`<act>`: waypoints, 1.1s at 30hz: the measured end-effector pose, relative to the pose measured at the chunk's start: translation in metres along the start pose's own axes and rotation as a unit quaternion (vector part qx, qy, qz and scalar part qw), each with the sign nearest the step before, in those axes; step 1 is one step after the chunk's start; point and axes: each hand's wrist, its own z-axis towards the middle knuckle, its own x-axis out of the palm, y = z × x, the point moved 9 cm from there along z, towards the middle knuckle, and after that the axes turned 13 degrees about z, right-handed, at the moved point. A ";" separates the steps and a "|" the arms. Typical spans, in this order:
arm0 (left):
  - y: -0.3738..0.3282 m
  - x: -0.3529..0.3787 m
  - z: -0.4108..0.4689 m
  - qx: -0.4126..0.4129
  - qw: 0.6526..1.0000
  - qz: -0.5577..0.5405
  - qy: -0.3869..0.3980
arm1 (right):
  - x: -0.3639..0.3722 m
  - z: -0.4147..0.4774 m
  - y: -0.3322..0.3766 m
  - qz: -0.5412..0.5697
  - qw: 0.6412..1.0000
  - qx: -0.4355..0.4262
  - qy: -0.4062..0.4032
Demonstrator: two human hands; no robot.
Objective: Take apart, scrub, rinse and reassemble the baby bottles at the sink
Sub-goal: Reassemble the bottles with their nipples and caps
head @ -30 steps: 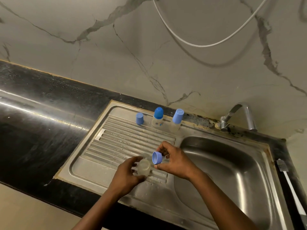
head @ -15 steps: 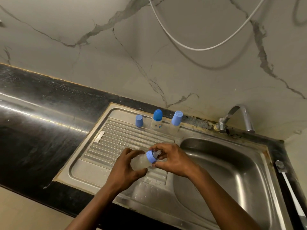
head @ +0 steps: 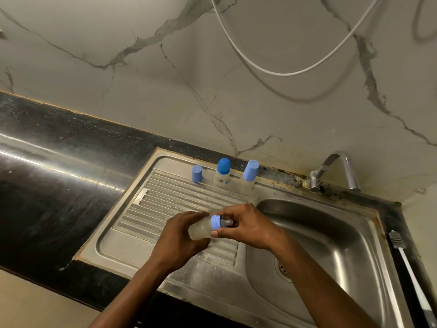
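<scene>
My left hand [head: 179,235] grips a small clear bottle body [head: 200,230], held sideways above the steel drainboard [head: 132,242]. My right hand [head: 246,227] pinches the blue collar ring [head: 215,222] with its clear teat [head: 227,223], which sits on the bottle's neck and points right. At the back of the drainboard stand a loose blue cap [head: 196,174], a capped bottle with a dark blue cap [head: 222,172], and a clear bottle with a light blue cap [head: 249,174].
The sink basin [head: 331,252] lies to the right with its drain [head: 282,268] visible. A chrome tap [head: 335,169] rises at the back right. A white-handled brush [head: 409,266] lies on the right edge. Black countertop [head: 47,190] stretches left. A white hose [head: 283,72] hangs on the marble wall.
The blue collar with the teat, held apart from the bottle a second ago, now sits on the bottle's neck. Both hands stay together over the drainboard.
</scene>
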 end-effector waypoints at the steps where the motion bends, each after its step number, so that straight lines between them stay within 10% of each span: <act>1: 0.000 0.000 0.000 0.002 1.000 0.004 0.003 | 0.002 -0.001 -0.001 0.009 1.000 0.004 -0.001; 33: -0.007 -0.012 0.009 -0.006 1.000 0.000 0.016 | -0.003 0.007 -0.008 0.040 0.998 0.034 -0.031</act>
